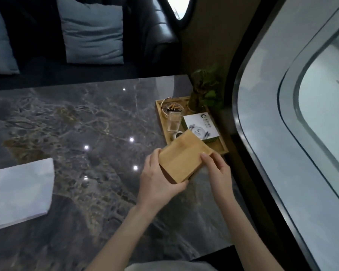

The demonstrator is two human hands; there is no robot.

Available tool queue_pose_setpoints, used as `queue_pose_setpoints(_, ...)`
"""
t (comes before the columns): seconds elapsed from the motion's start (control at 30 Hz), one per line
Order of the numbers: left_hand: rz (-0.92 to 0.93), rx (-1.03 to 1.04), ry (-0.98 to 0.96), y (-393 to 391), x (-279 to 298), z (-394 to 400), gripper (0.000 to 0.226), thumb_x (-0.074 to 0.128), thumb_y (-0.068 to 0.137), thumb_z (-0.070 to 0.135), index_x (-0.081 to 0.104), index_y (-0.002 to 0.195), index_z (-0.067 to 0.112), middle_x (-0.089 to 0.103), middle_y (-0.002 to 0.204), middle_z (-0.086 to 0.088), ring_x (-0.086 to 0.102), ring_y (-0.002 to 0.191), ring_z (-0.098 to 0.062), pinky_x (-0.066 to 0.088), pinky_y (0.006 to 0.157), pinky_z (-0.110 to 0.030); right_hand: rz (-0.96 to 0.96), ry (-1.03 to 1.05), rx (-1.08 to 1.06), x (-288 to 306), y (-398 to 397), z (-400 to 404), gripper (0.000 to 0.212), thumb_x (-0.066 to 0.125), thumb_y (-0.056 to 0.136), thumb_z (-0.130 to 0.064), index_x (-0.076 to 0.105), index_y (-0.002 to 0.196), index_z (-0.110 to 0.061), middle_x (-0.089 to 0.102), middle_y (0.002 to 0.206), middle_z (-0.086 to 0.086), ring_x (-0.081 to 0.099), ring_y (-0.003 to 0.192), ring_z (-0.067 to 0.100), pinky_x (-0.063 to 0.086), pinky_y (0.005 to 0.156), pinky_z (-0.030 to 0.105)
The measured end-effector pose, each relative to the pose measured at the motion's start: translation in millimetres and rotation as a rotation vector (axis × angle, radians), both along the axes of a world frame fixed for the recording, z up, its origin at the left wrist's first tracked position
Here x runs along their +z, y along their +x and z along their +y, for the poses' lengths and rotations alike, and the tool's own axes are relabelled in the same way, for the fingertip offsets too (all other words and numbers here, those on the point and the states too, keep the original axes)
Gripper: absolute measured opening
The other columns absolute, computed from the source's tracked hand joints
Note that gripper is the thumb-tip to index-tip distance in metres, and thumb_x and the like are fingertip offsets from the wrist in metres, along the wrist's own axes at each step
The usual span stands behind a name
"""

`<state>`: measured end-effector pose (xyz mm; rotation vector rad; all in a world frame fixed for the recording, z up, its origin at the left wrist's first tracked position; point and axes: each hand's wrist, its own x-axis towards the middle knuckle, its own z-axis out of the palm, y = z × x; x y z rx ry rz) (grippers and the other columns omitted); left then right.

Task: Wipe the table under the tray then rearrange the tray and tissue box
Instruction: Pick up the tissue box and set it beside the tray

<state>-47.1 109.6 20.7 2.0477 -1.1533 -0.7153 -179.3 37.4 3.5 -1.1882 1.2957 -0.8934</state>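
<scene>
A wooden tissue box (181,156) is held tilted just above the dark marble table (86,133), in front of the wooden tray (218,147). My left hand (160,178) grips its near left corner from below. My right hand (216,169) holds its right edge, fingers on top. The tray sits at the table's right edge by the wall and carries a glass ashtray (171,107), a clear glass (173,123), a white printed box (201,126) and a potted plant (204,90). A folded white cloth (22,190) lies at the left of the table.
A dark sofa with blue-grey cushions (93,32) stands beyond the table's far edge. A large curved window (301,114) runs along the right side. Ceiling lights reflect on the glossy tabletop.
</scene>
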Motion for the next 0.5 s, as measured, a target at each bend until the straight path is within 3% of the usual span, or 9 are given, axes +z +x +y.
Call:
queue_pose_setpoints(0.2, 0.034, -0.056, 0.021, -50, -22, 4, 0.105, 0.082, 0.054, 0.041, 0.023, 0.138, 0.02, 0.036, 0.135, 0.002, 0.038, 0.119, -0.01, 0.03, 0.094, -0.019, -0.039, 0.045, -0.124, -27, -45, 14, 0.026, 0.058, 0.088, -0.028, 0.062, 0.113, -0.023, 0.063, 0.102, -0.016, 0.057, 0.09, -0.014, 0.042, 0.073, 0.014)
queue_pose_setpoints(0.4, 0.039, -0.087, 0.006, -79, -34, 5, 0.102, 0.083, 0.055, 0.038, 0.024, 0.136, 0.022, 0.035, 0.134, 0.004, 0.027, 0.108, 0.003, 0.027, 0.092, -0.017, -0.058, 0.066, -0.13, -43, -74, 17, 0.023, 0.056, 0.09, -0.025, 0.064, 0.111, -0.021, 0.065, 0.105, -0.01, 0.059, 0.1, 0.0, 0.045, 0.083, 0.022)
queue_pose_setpoints(0.5, 0.043, -0.084, -0.013, -90, -38, 6, 0.099, 0.083, 0.053, 0.036, 0.027, 0.134, 0.021, 0.038, 0.131, 0.003, 0.029, 0.107, 0.003, 0.028, 0.09, -0.017, -0.067, 0.068, -0.14, -49, -84, 16, 0.018, 0.055, 0.09, -0.023, 0.064, 0.105, -0.029, 0.065, 0.105, -0.01, 0.058, 0.105, 0.007, 0.046, 0.09, 0.027)
